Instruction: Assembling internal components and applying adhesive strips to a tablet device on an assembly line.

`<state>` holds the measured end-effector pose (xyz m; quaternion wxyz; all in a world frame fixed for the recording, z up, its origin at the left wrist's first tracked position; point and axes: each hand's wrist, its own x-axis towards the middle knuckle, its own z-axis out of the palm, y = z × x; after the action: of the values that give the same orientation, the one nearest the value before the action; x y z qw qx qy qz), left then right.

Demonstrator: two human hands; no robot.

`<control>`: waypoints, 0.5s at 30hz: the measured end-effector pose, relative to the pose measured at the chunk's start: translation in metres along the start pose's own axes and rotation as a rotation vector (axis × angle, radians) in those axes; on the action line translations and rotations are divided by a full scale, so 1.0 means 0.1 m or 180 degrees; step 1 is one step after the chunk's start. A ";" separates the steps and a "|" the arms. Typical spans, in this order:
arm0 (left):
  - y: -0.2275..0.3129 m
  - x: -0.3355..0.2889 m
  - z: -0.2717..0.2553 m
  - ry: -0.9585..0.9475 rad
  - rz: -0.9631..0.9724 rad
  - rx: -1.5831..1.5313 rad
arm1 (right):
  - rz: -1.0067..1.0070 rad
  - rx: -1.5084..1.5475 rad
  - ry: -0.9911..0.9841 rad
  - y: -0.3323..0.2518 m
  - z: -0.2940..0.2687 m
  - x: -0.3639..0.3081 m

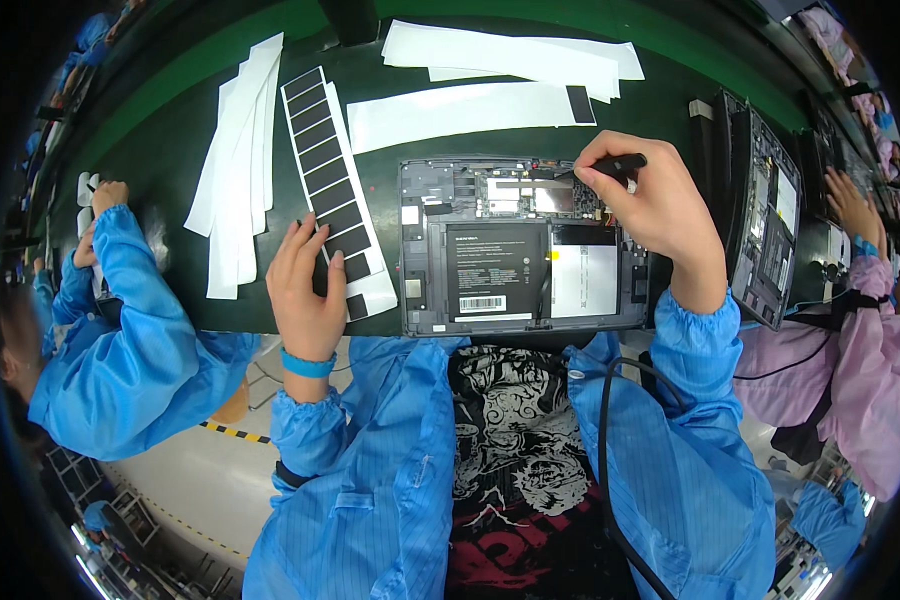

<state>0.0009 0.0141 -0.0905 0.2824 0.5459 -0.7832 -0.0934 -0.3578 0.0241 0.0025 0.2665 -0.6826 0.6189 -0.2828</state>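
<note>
An opened tablet-like device [425, 265] lies in front of me, with its circuit boards and a black battery [495, 255] exposed. My right hand [645, 190] is over its top right corner, pinching a slim black pen-shaped tool [626, 163]. The tool's tip points left at the board along the device's top edge; whether it touches is too small to tell. To the left of the device, a white strip of black rectangular stickers [322, 150] lies tilted. My left hand [308, 285] rests on this strip's lower part with its fingers stretched out, holding nothing.
White paper strips [232, 180] are fanned out at left, and more white strips [510, 55] lie at the back. One back strip [450, 115] carries a single black sticker. Other opened devices [765, 210] stand at right. Co-workers in blue [140, 320] and pink [850, 370] sit on either side.
</note>
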 end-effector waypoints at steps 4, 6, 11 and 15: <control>0.03 0.01 -0.02 -0.0014 0.0073 0.0121 | -0.0080 0.0159 0.0398 0.10 0.08 -0.01; 0.03 0.01 -0.02 -0.0017 0.0067 0.0132 | 0.0354 0.1568 0.0596 0.25 0.13 -0.02; 0.04 0.01 -0.02 -0.0016 0.0058 0.0162 | 0.0740 0.2232 0.0569 0.37 0.22 -0.01; 0.02 0.02 0.00 0.0051 0.0050 0.0132 | 0.0811 0.2199 0.0558 0.37 0.25 -0.02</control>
<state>-0.0011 0.0136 -0.0888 0.2781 0.5462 -0.7870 -0.0705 -0.3655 0.0233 -0.0412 0.4601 -0.4433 0.5875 -0.4967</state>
